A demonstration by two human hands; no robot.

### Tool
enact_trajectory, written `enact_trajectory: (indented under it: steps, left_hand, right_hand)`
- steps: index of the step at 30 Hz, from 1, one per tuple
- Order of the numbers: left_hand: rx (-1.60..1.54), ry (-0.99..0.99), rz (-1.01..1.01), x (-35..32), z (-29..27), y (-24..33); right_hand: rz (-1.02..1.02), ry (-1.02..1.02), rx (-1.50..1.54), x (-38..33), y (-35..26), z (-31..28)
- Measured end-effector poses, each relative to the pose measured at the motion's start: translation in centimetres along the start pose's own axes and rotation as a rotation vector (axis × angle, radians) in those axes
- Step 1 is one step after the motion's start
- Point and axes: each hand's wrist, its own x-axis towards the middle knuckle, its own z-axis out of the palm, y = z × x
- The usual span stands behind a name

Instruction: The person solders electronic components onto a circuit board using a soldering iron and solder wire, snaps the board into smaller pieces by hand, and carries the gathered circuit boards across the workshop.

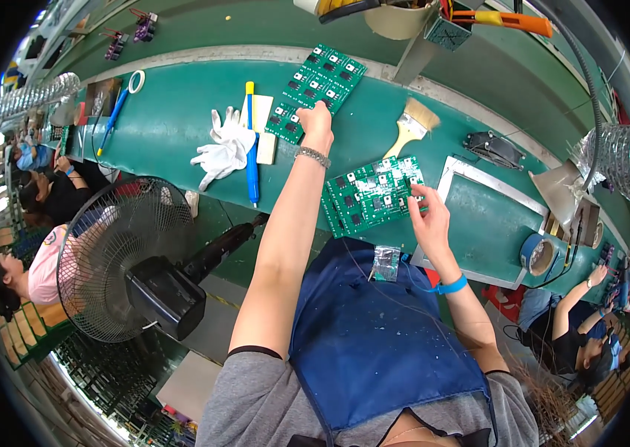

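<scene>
Bottom centre of frame: grey tee w/ a dark blue apron (382, 335), speckled, small clear bag of parts lying on its top edge. Lower left, a round wire-cage fan (118, 257) w/ black motor housing, matte plastic. Mid-frame right, the right hand (428, 216), blue wristband, fingers pinched on the right edge of a green circuit board (371, 195), a flat rectangular panel w/ rows of small black square chips and white patches, held just above the near edge of the green bench (173, 119). Right of it, a shallow grey metal tray (479, 175) w/ green inside, and a roll of blue tape (538, 255) at the far right. Further up, the left hand (317, 123), metal link bracelet on wrist, arm stretched out, fingers closed on the near edge of a second green circuit board (316, 88) lying flat on the bench, upper centre. Left of that, crumpled white cloth gloves (224, 149), soft, beside a long blue-and-yellow pen tool (252, 149). Right of it, a pale-bristle brush (412, 127) w/ wood handle. Other people sit at far left and far right edges.
</scene>
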Motion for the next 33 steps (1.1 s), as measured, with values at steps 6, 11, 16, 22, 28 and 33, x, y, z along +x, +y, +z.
enact_trajectory:
  steps: [6, 11, 16, 22, 28, 33]
  left_hand:
    - [-0.273, -0.111, 0.061, -4.0, 2.5, 4.3]
    - [-0.479, -0.254, 0.143, -5.0, 0.9, 5.7]
    - [-0.418, -0.455, 0.165, -13.5, -9.0, 7.8]
    - [-0.596, -0.805, -0.022, -25.9, -19.5, 8.2]
    - [-0.65, -0.939, -0.049, -31.7, -23.3, 7.0]
    - [-0.636, -0.957, 0.014, -33.8, -25.0, 6.9]
  right_hand:
    - [0.093, 0.013, 0.034, -0.3, -0.6, -0.4]
    - [0.086, -0.028, 0.042, 0.4, -2.7, -0.3]
    - [0.092, 0.026, 0.174, 0.8, -4.5, -1.0]
    - [0.386, -0.141, 0.859, 0.8, -9.1, -3.0]
    - [0.329, -0.218, 1.168, -2.8, -15.2, -4.4]
    - [0.177, -0.22, 1.014, -5.0, -16.5, -4.7]
